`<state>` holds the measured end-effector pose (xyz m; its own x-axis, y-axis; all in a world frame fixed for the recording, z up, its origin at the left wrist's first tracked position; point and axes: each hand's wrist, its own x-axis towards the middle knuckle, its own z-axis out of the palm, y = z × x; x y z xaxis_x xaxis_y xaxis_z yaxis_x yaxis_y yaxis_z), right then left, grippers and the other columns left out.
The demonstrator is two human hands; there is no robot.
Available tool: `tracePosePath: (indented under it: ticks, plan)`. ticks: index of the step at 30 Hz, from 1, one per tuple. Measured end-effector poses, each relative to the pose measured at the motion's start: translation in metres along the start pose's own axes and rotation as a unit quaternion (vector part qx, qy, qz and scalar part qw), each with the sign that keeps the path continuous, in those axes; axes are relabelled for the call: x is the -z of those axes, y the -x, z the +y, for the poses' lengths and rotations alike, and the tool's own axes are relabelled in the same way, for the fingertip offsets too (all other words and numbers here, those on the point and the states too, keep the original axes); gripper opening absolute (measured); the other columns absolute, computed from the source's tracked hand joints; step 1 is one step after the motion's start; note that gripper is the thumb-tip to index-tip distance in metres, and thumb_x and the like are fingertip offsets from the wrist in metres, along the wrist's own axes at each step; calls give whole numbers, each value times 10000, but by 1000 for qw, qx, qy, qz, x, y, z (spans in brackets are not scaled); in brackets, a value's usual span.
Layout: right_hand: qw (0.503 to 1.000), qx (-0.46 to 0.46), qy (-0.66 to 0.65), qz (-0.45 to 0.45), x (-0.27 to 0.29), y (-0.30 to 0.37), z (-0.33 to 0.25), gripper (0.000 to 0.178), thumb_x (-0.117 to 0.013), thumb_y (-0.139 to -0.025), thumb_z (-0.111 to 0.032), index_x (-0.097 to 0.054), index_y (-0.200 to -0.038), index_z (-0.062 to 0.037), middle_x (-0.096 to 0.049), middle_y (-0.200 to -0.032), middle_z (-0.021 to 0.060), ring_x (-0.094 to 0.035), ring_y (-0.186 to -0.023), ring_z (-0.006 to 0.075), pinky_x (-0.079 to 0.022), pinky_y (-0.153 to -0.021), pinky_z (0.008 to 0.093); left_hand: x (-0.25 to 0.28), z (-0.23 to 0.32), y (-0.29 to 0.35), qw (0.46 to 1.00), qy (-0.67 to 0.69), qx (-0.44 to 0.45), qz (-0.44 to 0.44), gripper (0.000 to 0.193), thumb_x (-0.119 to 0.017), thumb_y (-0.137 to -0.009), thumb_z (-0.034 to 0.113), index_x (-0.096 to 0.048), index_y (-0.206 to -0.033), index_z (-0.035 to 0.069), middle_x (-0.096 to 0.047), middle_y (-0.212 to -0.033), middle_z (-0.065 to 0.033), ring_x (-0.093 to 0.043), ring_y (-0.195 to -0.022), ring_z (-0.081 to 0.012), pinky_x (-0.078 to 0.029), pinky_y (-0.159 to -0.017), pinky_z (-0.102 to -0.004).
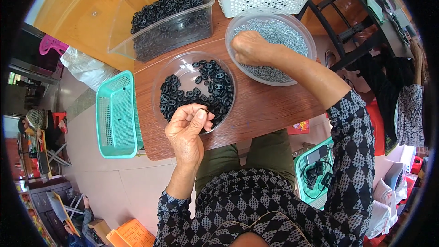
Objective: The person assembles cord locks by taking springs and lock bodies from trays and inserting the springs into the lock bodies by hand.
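Note:
My left hand (pixel 186 132) is closed in a pinch over the near edge of a clear round tub (pixel 157 80). Between thumb and forefinger shows a small black piece (pixel 205 110), mostly covered by the fingers. Loose black oval plastic pieces with two holes (pixel 219 87) lie in that tub. My right hand (pixel 250 48) reaches over the left side of a second clear round tub (pixel 312 50), full of small silvery metal pieces (pixel 283 34), perhaps screws. Its fingers are curled together, and whatever they hold is hidden.
Behind the tubs stand a clear bin (pixel 173 34) of black pieces and a white perforated basket (pixel 263 2). A green basket (pixel 101 119) sits left of the brown table (pixel 260 110). Another green basket (pixel 315 201) with cables is at my right. A person's patterned sleeve (pixel 410 110) shows far right.

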<state>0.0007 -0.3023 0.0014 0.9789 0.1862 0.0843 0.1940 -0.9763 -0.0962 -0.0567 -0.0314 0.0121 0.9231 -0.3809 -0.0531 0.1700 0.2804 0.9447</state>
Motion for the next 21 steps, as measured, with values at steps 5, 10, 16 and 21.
tracePosePath:
  ticks: [5,10,16,21]
  plan:
    - [997,-16,-30,67,-3,11,14,97,-588,-672,-69,-566,-649,23,-596,-701,223,-587,-696,412,-469,-621,480,-2,1,-2,1000,11,5,-16,116,-640,-868,62,-610,-921,-36,-647,-787,-125,-575,-620,-137,-470,-571,-236]
    - [983,-26,-137,120,40,28,-19,76,-586,-722,-52,-544,-709,10,-593,-701,194,-581,-670,374,-457,-588,443,1,3,-1,999,30,17,-16,99,-644,-865,48,-615,-918,-30,-651,-788,-109,-578,-627,-122,-475,-573,-223]
    - [931,12,-320,173,36,45,-70,85,-626,-745,-19,-543,-767,-14,-567,-694,123,-563,-599,249,-452,-546,349,0,7,-7,999,37,33,0,122,-648,-866,68,-612,-923,-33,-650,-783,-113,-579,-615,-129,-477,-570,-230]
    - [880,-22,-458,122,42,53,-104,48,-602,-755,-3,-561,-779,-2,-590,-694,112,-587,-639,233,-460,-580,347,0,12,-13,997,57,57,3,143,-646,-870,84,-610,-937,-38,-654,-797,-124,-577,-602,-134,-477,-568,-237]
